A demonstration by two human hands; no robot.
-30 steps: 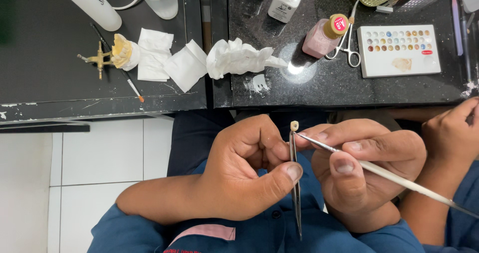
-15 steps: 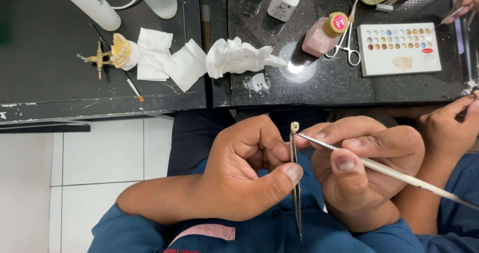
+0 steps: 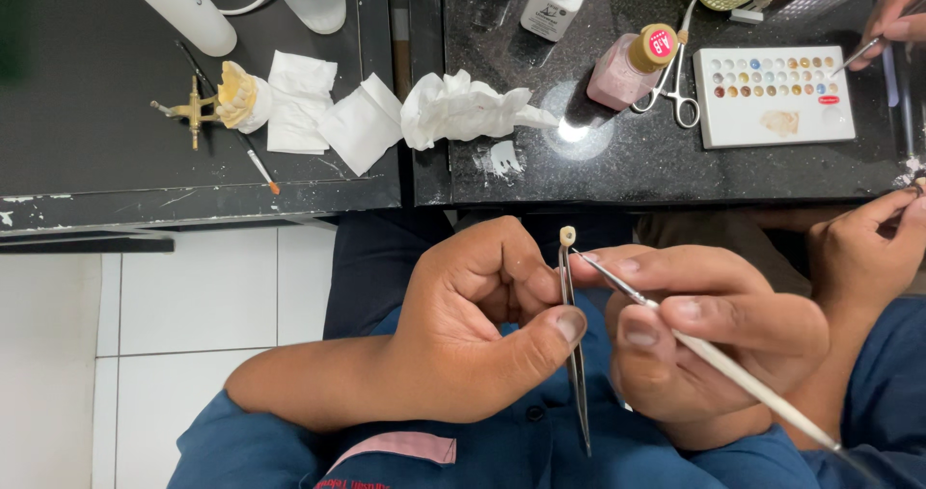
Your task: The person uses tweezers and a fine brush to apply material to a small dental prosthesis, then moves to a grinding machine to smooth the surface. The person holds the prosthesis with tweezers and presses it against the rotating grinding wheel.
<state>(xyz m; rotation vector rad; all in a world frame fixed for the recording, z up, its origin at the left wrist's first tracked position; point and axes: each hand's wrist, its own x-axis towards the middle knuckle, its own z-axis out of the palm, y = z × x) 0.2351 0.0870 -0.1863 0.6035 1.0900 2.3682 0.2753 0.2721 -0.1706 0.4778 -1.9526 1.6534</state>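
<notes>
My left hand (image 3: 473, 330) grips thin metal tweezers (image 3: 574, 354) that point up toward the bench. A small cream tooth crown (image 3: 567, 234) sits pinched in the tweezer tips. My right hand (image 3: 714, 339) holds a slim white-handled brush (image 3: 714, 359). The brush tip rests just below the crown, touching the tweezer tips. Both hands hover over my lap, in front of the black bench edge.
On the black bench (image 3: 540, 176) lie crumpled tissues (image 3: 463, 108), a dental model on a brass articulator (image 3: 217, 103), a pink bottle (image 3: 632, 65), scissors (image 3: 675, 89) and a white colour palette tray (image 3: 772, 94). Another person's hands (image 3: 868, 248) work at the right edge.
My hands stay almost still with the brush at the crown. The other person's hands at the right have shifted, and one with a tool now reaches in by the palette tray.
</notes>
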